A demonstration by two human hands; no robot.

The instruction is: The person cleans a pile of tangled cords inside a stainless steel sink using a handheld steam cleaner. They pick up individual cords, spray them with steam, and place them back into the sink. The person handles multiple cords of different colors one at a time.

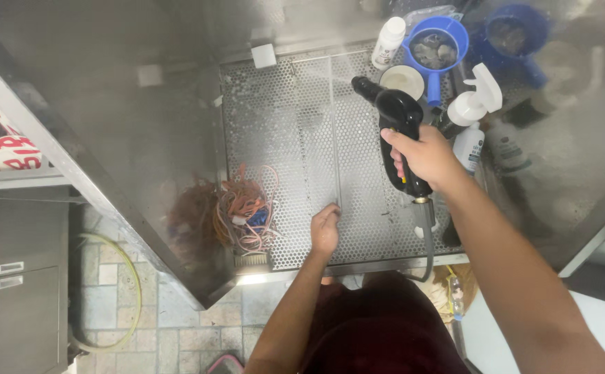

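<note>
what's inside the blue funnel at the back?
The blue funnel holds greyish lumps, too blurred to tell what kind. Its bottom and whatever is beneath it are covered. It stands behind the black spray gun in the right hand.

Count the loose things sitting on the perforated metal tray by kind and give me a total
White plastic bottles: 3, a capped one, a trigger spray one and one beside it
Blue plastic scoops: 1
Round white lids: 1
Tangles of orange and pink cord: 1
Black spray guns, held in the right hand: 1
Total: 7
</note>
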